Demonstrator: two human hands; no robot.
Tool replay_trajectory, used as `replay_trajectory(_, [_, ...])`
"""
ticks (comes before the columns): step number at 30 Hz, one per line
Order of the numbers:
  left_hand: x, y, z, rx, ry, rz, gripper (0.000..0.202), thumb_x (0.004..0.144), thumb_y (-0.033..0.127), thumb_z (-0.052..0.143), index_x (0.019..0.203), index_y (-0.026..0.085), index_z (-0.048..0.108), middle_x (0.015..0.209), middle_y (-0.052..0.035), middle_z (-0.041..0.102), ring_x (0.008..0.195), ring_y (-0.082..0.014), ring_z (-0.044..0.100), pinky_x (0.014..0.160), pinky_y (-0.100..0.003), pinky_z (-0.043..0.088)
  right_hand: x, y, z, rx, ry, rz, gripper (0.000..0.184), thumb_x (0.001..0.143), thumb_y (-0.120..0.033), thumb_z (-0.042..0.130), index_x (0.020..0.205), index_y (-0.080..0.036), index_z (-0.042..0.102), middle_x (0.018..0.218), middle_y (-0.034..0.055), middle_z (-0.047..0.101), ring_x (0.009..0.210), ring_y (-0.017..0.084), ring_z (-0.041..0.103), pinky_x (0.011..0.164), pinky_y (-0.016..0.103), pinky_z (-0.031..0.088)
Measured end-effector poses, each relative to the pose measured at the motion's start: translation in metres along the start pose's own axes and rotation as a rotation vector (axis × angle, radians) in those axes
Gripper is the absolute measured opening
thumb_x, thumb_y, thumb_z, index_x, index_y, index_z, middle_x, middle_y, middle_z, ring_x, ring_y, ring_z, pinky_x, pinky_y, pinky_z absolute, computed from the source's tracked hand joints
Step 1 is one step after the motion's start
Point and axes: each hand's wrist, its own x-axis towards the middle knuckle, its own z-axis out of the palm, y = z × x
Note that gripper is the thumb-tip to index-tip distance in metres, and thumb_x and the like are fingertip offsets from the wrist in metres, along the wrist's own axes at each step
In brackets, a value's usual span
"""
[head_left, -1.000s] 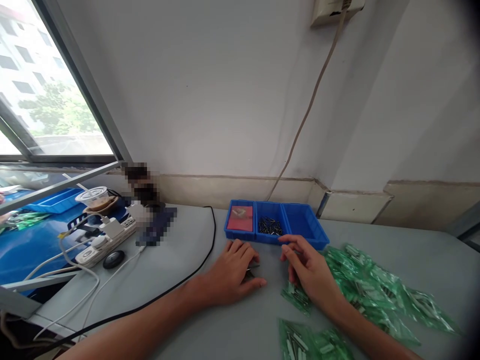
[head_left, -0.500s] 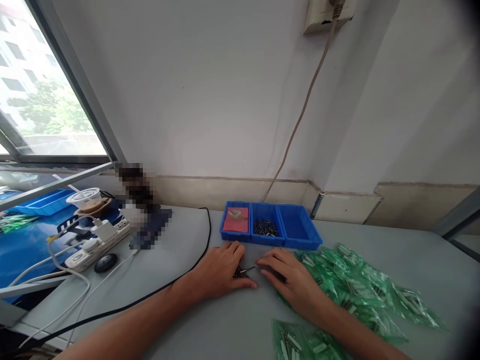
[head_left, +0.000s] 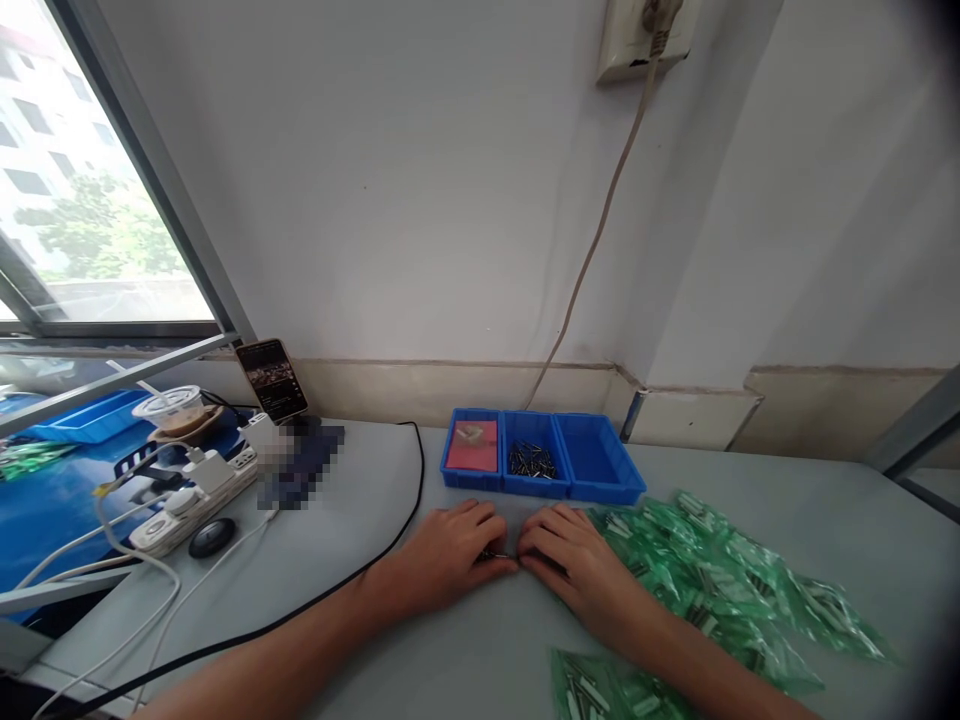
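My left hand (head_left: 461, 550) rests low over the table, its fingers curled and thumb closed around small dark metal screws (head_left: 491, 554), mostly hidden in the grip. One thin piece sticks out from between thumb and forefinger toward the right. At its tip, the thumb and forefinger of my right hand (head_left: 566, 555) are closed together. Just beyond the hands stands a blue three-compartment tray (head_left: 536, 492). Its middle compartment holds a pile of similar screws (head_left: 531, 461); a pink card (head_left: 472, 447) with a small clear bag on it lies in the left one.
Several green plastic bags (head_left: 720, 570) with metal parts are spread to the right, and more bags (head_left: 592, 690) lie near the front. A black cable (head_left: 300, 608) crosses the left side. Farther left are a power strip (head_left: 172, 515), a phone (head_left: 271, 380) and a lidded cup (head_left: 172, 408).
My hands have come together; the right fingertips now meet the tip of the protruding screw. The left fingers have drawn in and back from the tray, and the view has shifted slightly.
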Motion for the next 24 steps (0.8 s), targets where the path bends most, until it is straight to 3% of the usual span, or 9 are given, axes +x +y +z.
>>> replay_trajectory(5, [-0.0012,-0.0016,0.0012,-0.016,0.019,0.022,0.024,0.105,0.044,0.067,0.100,0.022,0.060,0.102,-0.0001,0.063,0.092,-0.0182,0.062,0.072,-0.028,0.039,-0.0005,-0.0014,0.0009,-0.024,0.007,0.036,0.013,0.106,-0.014,0.059,0.097,-0.022,0.064,0.101,0.0029,0.069,0.097,0.024,0.063,0.088,0.040,0.046])
replay_trajectory(12, [-0.0013,0.0006,-0.0027,-0.049,0.027,-0.005,0.021,0.103,0.038,0.071,0.101,0.022,0.059,0.103,-0.0002,0.062,0.094,-0.0188,0.062,0.075,-0.027,0.042,-0.0030,-0.0006,-0.0005,0.113,0.139,0.170,0.016,0.110,-0.021,0.046,0.101,-0.024,0.059,0.099,0.0034,0.066,0.091,0.023,0.063,0.082,0.036,0.049])
replay_trajectory(17, [-0.0025,-0.0001,-0.0005,-0.067,0.046,0.001,0.018,0.104,0.036,0.069,0.103,0.022,0.059,0.105,-0.0003,0.062,0.095,-0.0178,0.061,0.077,-0.027,0.044,-0.0066,0.0018,0.0007,0.256,0.210,0.281,0.015,0.108,-0.025,0.048,0.094,-0.025,0.054,0.091,0.0009,0.065,0.082,0.020,0.062,0.074,0.030,0.049])
replay_trajectory(24, [-0.0020,-0.0002,-0.0026,-0.074,0.026,0.008,0.014,0.108,0.037,0.063,0.109,0.023,0.062,0.108,-0.0021,0.062,0.098,-0.0195,0.063,0.080,-0.027,0.047,-0.0075,0.0028,0.0010,0.328,0.259,0.290,0.017,0.105,-0.029,0.053,0.088,-0.026,0.054,0.091,0.0025,0.069,0.079,0.019,0.061,0.072,0.030,0.050])
